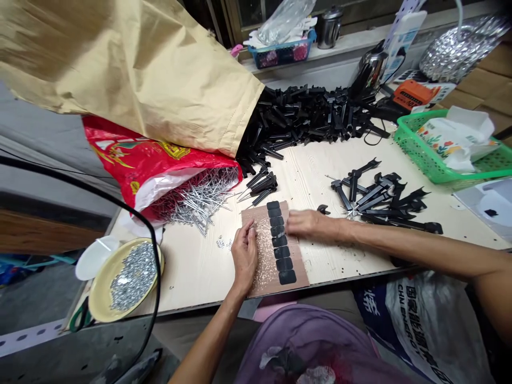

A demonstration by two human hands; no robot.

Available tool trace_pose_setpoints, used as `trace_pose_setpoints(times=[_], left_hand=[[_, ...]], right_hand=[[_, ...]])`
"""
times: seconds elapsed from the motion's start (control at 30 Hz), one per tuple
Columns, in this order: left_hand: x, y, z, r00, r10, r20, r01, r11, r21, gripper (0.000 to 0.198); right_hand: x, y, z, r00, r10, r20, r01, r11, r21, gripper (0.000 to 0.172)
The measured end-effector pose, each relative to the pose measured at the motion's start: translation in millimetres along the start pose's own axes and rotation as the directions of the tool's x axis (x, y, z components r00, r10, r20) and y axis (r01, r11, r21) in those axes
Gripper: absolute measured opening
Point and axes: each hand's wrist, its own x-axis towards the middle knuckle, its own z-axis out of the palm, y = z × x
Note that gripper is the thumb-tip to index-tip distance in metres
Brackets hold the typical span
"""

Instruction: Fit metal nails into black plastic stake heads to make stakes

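My left hand [245, 256] rests at the left edge of a brown board [302, 266], thumb and forefinger pinched together; what is between them is too small to make out. A column of several black rounded pads [284, 252] runs down the board, beside a speckled, worn patch. At the upper right of that column is my right hand [306, 225], slightly blurred, its fingers drawn together; whatever they hold is hidden. Just behind the right hand lies a small black curved piece [323, 209]. Black plastic parts with metal pins [376, 197] are heaped beyond my right forearm.
At left, a red bag [120, 154] spills long nails [200, 200] near a yellow bowl [96, 293] of small metal pieces. Black plastic parts [312, 114] pile up at the back beside a tan sack [160, 69]. A green basket [424, 154] stands right; a black cable [154, 240] arcs in front.
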Motion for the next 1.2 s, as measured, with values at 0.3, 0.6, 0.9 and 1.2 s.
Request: trace_pose_setpoints(times=[0.3, 0.6, 0.9, 1.2], left_hand=[[-1, -3, -3.7, 0.997, 0.079, 0.008, -0.079, 0.995, 0.063, 0.032], [-3, 0, -5.4, 0.994, 0.107, 0.031, -0.108, 0.994, 0.025, 0.029], [-7, -30, -68.0, 0.962, 0.21, -0.174, -0.161, 0.953, 0.258, 0.024], [9, -67, -113.3, 0.972, 0.235, 0.028, -0.204, 0.771, 0.603, 0.03]], right_hand=[[-17, -11, -7, 0.998, -0.057, 0.027, 0.06, 0.99, -0.128, 0.029], [-11, 29, -80, 0.931, 0.352, 0.103, -0.249, 0.812, -0.528, 0.031], [141, 42, 14, 0.991, 0.026, 0.135, 0.041, 0.883, -0.467, 0.014], [151, 54, 26, 0.993, 0.083, 0.086, -0.043, 0.92, -0.389, 0.022]])
